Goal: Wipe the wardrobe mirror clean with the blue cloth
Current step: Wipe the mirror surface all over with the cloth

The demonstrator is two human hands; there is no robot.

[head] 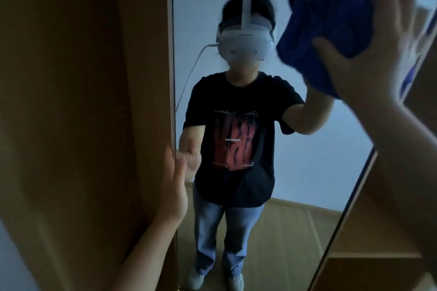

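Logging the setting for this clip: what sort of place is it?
Probably a bedroom at home. A brown wooden wardrobe has a full-length mirror on its door, and the reflection shows a plain pale wall and light wooden floor.

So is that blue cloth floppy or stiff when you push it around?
Probably floppy: the blue cloth bunches into soft folds under the right hand. It likely weighs little, since one hand holds it up high against the mirror. It looks fuzzy, so probably not slippery.
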